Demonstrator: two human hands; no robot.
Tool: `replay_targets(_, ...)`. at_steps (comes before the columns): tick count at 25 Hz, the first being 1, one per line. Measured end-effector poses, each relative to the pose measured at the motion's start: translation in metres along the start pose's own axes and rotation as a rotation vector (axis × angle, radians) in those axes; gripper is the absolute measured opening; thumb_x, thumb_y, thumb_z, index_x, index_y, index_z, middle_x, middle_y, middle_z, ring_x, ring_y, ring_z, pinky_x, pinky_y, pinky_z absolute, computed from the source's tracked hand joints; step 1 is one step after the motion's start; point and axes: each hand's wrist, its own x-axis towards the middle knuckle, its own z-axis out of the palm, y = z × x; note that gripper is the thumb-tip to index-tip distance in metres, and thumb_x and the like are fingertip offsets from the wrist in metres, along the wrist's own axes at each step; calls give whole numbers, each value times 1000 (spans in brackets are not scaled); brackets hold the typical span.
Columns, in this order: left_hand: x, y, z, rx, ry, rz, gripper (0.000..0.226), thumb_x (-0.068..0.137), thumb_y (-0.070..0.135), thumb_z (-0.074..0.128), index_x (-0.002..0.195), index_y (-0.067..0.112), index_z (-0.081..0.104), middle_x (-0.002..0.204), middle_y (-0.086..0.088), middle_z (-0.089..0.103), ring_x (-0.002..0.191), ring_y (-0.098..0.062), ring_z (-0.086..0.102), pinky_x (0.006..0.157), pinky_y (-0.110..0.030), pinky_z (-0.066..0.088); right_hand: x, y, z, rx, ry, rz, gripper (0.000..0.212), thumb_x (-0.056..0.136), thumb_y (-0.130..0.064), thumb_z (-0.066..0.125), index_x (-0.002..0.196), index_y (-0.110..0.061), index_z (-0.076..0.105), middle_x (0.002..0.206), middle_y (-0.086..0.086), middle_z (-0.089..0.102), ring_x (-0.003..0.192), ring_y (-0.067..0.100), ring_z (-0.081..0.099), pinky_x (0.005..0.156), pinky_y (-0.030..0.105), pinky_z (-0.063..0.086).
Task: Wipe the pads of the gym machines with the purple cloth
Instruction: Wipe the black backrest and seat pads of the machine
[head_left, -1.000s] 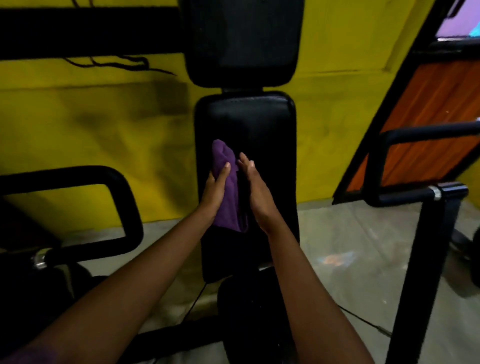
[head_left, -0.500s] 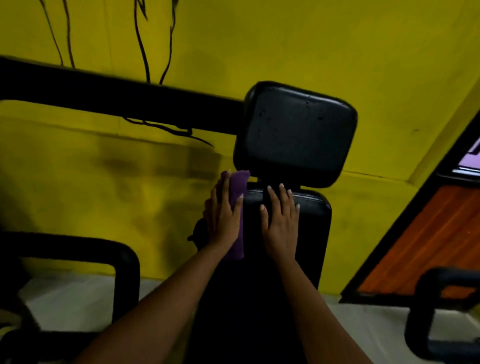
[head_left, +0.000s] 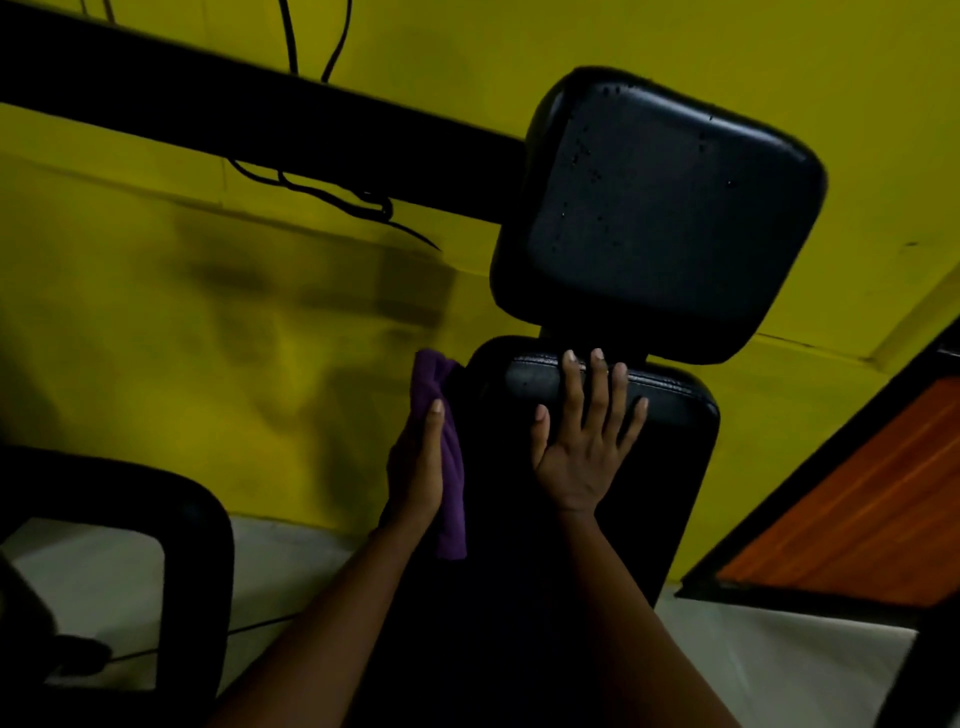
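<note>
purple cloth (head_left: 448, 467) under left hand (head_left: 415, 470) – pad's (head_left: 670, 467) left edge, right hand (head_left: 584, 441) beside

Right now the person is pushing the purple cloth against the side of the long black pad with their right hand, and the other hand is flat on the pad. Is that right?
Not quite. In the head view the left hand presses the purple cloth against the side of the long black pad. The right hand is the one lying flat on the pad.

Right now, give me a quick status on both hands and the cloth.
Left hand presses purple cloth to the back pad left edge. Right hand flat, bare, on the pad top. Head pad above, untouched. Nothing in the way.
</note>
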Motion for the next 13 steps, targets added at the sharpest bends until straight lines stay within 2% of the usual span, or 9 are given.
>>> replay_targets(2, -5, 3, -1, 20, -7, -19, 59, 84, 67, 38, 117, 24, 61, 116, -8, 64, 110, -29, 58, 98, -47, 45, 2, 0, -1, -7, 11, -9, 52, 97, -46, 16, 145, -28, 21, 148, 2, 26, 145, 12, -2, 115, 45, 7)
replay_targets(4, -6, 23, 4, 55, -3, 58, 70, 80, 72, 34, 127, 24, 56, 123, -7, 62, 113, -28, 57, 99, -47, 44, 4, 1, 0, -3, 10, -6, 52, 96, -46, 17, 144, -27, 22, 148, 2, 26, 145, 12, -2, 115, 45, 7)
replay_targets(6, -1, 44, 11, 56, -11, 145, 63, 87, 66, 36, 133, 25, 52, 128, -5, 59, 116, -26, 54, 100, -45, 43, 1, 1, 0, 5, 13, -2, 53, 96, -46, 18, 144, -26, 23, 148, 2, 26, 145, 12, -2, 115, 45, 7)
replay_targets(9, 5, 35, 11, -35, -1, 139, 57, 91, 58, 40, 133, 20, 52, 132, -6, 56, 121, -24, 51, 103, -39, 40, 1, 1, -1, 42, 1, -21, 53, 96, -47, 16, 144, -25, 24, 149, 3, 24, 145, 16, 6, 115, 45, 7)
replay_targets(11, 3, 5, 2, -86, -8, 98, 72, 81, 67, 41, 132, 17, 52, 125, -3, 58, 117, -20, 51, 102, -36, 40, 6, -1, -2, 40, -14, -17, 53, 97, -46, 16, 144, -23, 25, 149, 4, 26, 142, 22, 17, 115, 45, 7)
replay_targets(13, -6, -24, -5, -119, -9, 60, 92, 65, 76, 41, 133, 15, 51, 116, 6, 55, 110, -14, 50, 97, -32, 39, -7, -3, -2, 75, -23, 19, 54, 97, -45, 16, 147, -24, 17, 154, 4, 20, 144, 20, 11, 116, 44, 3)
